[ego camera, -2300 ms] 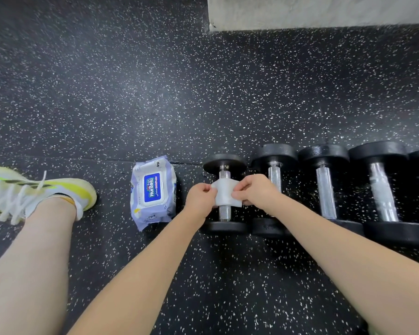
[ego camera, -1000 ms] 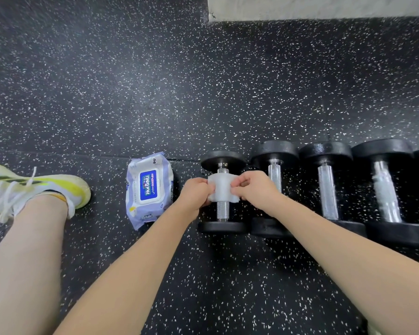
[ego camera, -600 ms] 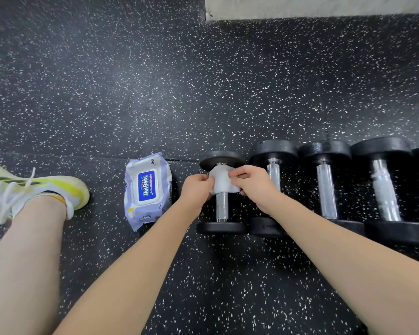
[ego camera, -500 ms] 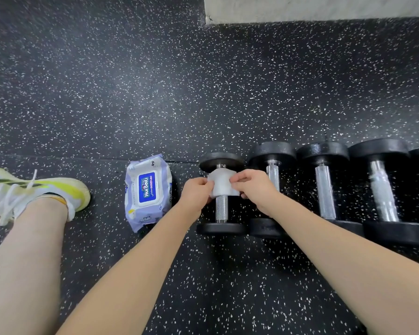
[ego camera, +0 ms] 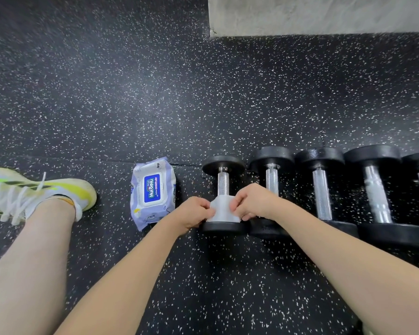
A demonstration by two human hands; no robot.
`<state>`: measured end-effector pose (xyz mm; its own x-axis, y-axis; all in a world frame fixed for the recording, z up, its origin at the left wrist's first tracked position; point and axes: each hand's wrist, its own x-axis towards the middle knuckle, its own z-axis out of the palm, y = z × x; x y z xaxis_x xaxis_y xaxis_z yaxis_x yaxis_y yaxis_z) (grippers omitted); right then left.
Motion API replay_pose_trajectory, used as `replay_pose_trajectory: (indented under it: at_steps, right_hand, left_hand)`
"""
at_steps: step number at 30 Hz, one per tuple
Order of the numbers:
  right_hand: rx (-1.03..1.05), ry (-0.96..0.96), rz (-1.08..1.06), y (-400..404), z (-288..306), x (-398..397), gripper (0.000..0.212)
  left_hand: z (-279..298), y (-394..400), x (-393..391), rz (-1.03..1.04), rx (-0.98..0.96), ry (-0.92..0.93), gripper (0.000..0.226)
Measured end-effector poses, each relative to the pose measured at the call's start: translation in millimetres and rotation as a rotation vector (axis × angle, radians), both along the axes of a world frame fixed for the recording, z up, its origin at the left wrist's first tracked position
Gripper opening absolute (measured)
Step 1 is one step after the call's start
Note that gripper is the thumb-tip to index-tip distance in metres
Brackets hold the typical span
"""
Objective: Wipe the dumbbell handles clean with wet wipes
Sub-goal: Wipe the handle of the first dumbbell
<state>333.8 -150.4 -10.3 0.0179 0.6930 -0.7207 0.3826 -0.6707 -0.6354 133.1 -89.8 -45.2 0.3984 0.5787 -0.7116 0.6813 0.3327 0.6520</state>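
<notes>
A row of black dumbbells with chrome handles lies on the speckled rubber floor. The leftmost dumbbell [ego camera: 223, 182] has a white wet wipe [ego camera: 221, 210] wrapped round the near end of its handle, just above the near weight head. My left hand [ego camera: 194, 212] pinches the wipe's left side and my right hand [ego camera: 254, 201] pinches its right side. The far part of that handle is bare. A purple pack of wet wipes [ego camera: 151, 191] lies flat to the left of this dumbbell.
Several more dumbbells [ego camera: 321, 189] lie side by side to the right, the second one touching my right hand's side. My leg and a white-yellow sneaker [ego camera: 39, 189] are at the left. A grey concrete base [ego camera: 319, 13] stands at the back.
Both hands slid the wipe along the handle, up to the far end and then back to the near end by the near weight head.
</notes>
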Motion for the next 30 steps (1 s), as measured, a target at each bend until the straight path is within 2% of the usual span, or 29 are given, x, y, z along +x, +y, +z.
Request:
replay_pose_trajectory:
  at_steps: [3,8,13,23,30]
  right_hand:
    - [0.009,-0.035,-0.003,-1.4,2.7,-0.6,0.016]
    - [0.098,-0.063,-0.155,0.1,-9.4,1.4,0.018]
    - [0.176,-0.123,-0.229,7.0,-12.3,-0.1,0.020]
    - [0.278,-0.075,-0.459,23.4,-23.9,-0.2,0.027]
    - [0.219,-0.005,-0.451,23.2,-25.5,-0.3,0.020]
  left_hand:
    - [1.7,-1.6,6.9,0.002,0.113,0.083,0.019]
    - [-1.2,-1.3,20.6,0.212,0.227,0.069,0.019]
    - [-2.8,6.3,31.0,0.299,0.269,0.063,0.013]
    - [-6.5,25.4,51.8,0.404,0.311,0.072,0.019]
    - [-10.5,28.1,54.4,0.388,0.271,0.041,0.021]
